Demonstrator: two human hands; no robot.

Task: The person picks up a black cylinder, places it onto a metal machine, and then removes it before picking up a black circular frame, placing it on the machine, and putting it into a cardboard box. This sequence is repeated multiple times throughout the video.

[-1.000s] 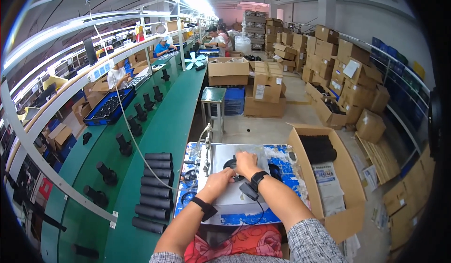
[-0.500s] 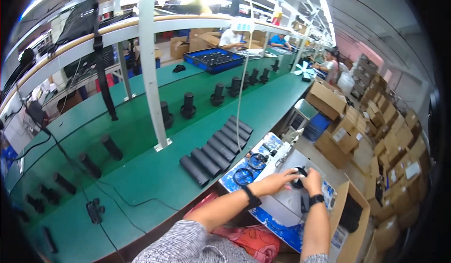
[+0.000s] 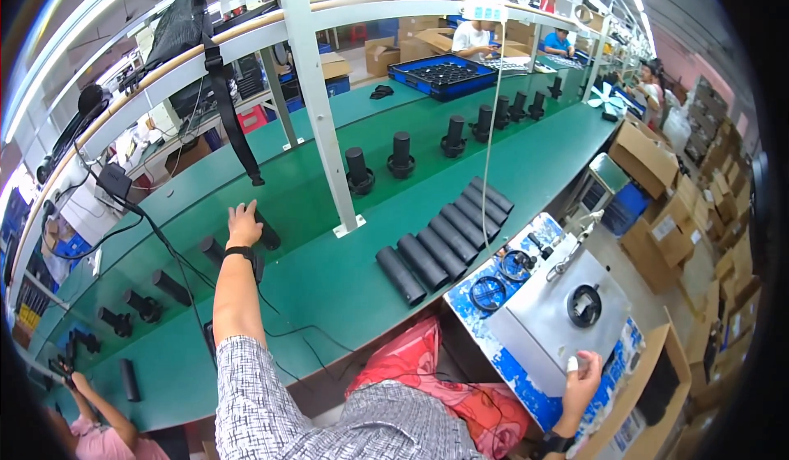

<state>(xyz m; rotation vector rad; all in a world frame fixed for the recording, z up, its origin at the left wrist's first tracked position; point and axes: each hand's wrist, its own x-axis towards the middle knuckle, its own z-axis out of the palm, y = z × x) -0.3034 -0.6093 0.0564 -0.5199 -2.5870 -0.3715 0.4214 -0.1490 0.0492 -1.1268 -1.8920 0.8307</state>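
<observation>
My left hand (image 3: 244, 226) reaches out over the green bench, fingers spread, right beside a black tube (image 3: 267, 231) in the left row. Whether the fingers touch that tube is hard to make out. My right hand (image 3: 581, 382), with a white cover on one fingertip, hovers at the near edge of a grey metal box (image 3: 534, 312); its fingers are loosely bent and apart, with nothing seen in them. On top of the box lies a round black ring-shaped part (image 3: 584, 305) with a pale piece in its middle.
Several black tubes (image 3: 444, 242) lie side by side on the bench. Upright black flanged parts (image 3: 401, 156) stand along the green strip behind a white post (image 3: 312, 106). Loose cables (image 3: 308, 328) cross the bench. At lower left a person in pink (image 3: 115, 427) handles a black part.
Both hands have left the round black part, which now lies on the metal box. My left hand has swung far left to the tubes; my right hand has drawn back. The view has shifted left.
</observation>
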